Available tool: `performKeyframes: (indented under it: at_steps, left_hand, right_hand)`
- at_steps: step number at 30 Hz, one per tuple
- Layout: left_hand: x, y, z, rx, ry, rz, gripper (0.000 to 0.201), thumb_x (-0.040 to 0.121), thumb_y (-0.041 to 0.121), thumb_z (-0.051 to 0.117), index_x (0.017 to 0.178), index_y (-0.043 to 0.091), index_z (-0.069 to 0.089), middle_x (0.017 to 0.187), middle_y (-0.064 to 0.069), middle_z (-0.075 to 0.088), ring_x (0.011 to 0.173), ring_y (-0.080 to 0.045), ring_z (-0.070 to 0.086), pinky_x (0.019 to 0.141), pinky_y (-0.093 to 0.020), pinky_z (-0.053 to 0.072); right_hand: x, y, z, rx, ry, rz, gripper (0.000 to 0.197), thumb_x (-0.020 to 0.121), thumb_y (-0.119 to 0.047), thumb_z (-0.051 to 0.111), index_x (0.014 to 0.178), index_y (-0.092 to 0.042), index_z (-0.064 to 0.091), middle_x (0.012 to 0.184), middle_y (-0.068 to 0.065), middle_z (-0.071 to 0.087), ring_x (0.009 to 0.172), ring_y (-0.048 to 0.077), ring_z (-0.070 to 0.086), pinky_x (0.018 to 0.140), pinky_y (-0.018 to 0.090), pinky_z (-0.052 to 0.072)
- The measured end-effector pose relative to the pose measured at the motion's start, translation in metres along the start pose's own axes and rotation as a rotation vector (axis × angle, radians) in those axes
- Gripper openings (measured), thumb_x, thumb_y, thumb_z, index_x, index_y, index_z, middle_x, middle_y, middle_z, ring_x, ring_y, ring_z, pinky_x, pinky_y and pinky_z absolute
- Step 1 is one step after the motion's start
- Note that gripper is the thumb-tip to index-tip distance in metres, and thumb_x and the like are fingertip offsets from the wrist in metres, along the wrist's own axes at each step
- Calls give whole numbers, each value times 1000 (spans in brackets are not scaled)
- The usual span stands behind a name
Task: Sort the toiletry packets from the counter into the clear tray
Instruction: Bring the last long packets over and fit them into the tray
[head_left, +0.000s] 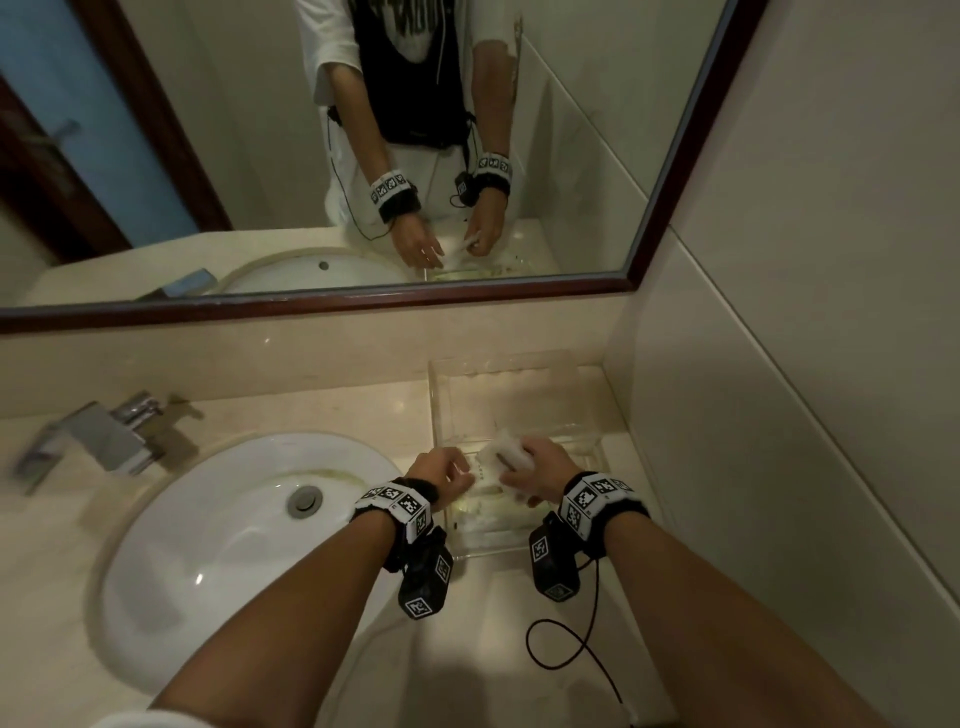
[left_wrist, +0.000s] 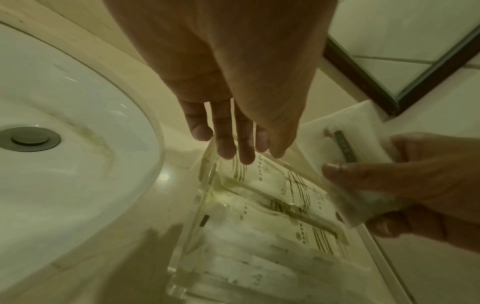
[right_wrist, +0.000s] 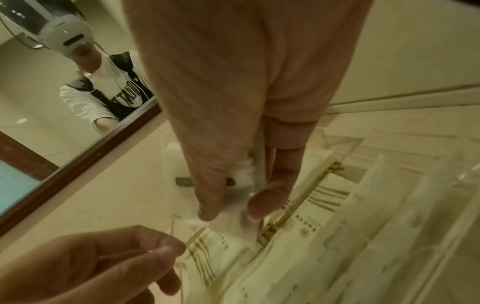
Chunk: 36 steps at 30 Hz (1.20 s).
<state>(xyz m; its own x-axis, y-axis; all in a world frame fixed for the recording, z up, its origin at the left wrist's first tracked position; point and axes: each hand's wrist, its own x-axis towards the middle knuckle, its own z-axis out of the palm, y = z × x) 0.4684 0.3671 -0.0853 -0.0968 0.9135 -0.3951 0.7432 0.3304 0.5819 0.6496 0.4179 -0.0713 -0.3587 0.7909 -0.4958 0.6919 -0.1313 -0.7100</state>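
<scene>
Right now my right hand (head_left: 540, 467) pinches a white, soft-looking toiletry packet (left_wrist: 345, 144) between thumb and fingers, holding it over the clear tray (head_left: 597, 410), which sits on the polished beige stone table (head_left: 322, 410) near its back right corner, against the wall. From the right wrist view the thumb and index finger press the packet's two faces, and a dark printed strip (right_wrist: 183, 182) runs across it; the packet is flat and rectangular, slightly crumpled where I hold it. My left hand (head_left: 441, 467) hangs just beside it at the tray's left wall, fingers relaxed and pointing down, holding nothing that I can make out; in the left wrist view four fingertips (left_wrist: 226, 150) hover at the tray's rim. The tray is transparent, hard-walled plastic with straight glossy edges and at least one inner divider. Inside its near part lie flat cream packets (left_wrist: 291, 197) with olive stripes and small print, overlapping; I count at least three, though blur hides the exact number. Left of the tray is one round white glazed sink (head_left: 208, 545) with a metal drain, and one angular chrome tap (head_left: 98, 441) behind it. One dark-framed mirror (head_left: 363, 301) runs along the table's back edge.
</scene>
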Motion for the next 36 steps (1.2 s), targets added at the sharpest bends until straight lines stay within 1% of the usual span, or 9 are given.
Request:
performKeyframes:
  at_steps: [3,6,9,12,15,19,25,30,36]
  left_hand:
    - [-2,1,-2,-88,-13,-51,25,89,33,60,106,15,63,91,-2,63,81,-16,58,70,-24,43]
    - [-1,-2,-1,-99,-56,-60,17,88,32,59,79,19,63,84,-3,67,77,-20,61,70,-28,51]
    - [-3,-5,1,-113,-49,-100,29,88,28,59,61,22,53,78,-5,68,75,-24,65,78,-35,56]
    - [-4,-6,5,-104,-62,-139,30,89,28,58,59,22,55,76,-4,66,72,-20,61,75,-30,54]
    - [-2,-7,10,-102,-81,-179,29,87,30,60,61,22,55,77,-4,64,73,-20,60,68,-25,48]
    - [-1,-9,16,-68,-102,-215,28,87,30,61,61,22,53,80,-3,62,79,-19,58,70,-24,42]
    - [5,-16,20,-26,-108,-229,31,89,35,58,61,22,51,79,-2,61,78,-19,57,70,-25,43]
    - [9,-16,19,-41,-75,-253,37,88,31,58,56,22,43,58,5,47,73,-18,52,60,-23,38]
    - [11,-22,16,-15,-75,-258,31,87,35,60,62,24,45,80,-2,58,78,-19,55,69,-25,42]
  right_hand:
    - [3,0,6,-47,-18,24,30,79,-15,78,103,-8,62,91,11,68,64,19,68,57,30,58]
    - [7,6,9,-18,-10,22,38,74,-14,82,103,-9,57,94,9,63,62,17,64,48,23,51]
    - [6,13,10,90,52,24,46,71,-11,84,106,-11,53,90,7,62,63,15,62,47,19,48]
    - [7,19,12,161,118,69,38,74,-9,82,99,-10,53,78,9,64,62,18,61,49,24,51]
    - [13,25,15,106,158,104,31,71,-18,83,88,-8,60,80,12,68,73,27,66,68,38,57]
    - [15,25,21,43,202,141,26,77,-27,77,65,-8,64,68,11,69,68,26,67,71,36,57]
    - [20,28,28,22,247,148,30,82,-30,71,74,-1,73,74,15,73,74,27,70,72,33,57]
    - [27,26,32,63,298,130,20,79,-23,72,63,-14,64,67,7,68,69,19,64,67,24,50]
    - [33,23,34,51,299,131,17,79,-24,72,69,-12,66,76,13,73,73,21,65,69,27,52]
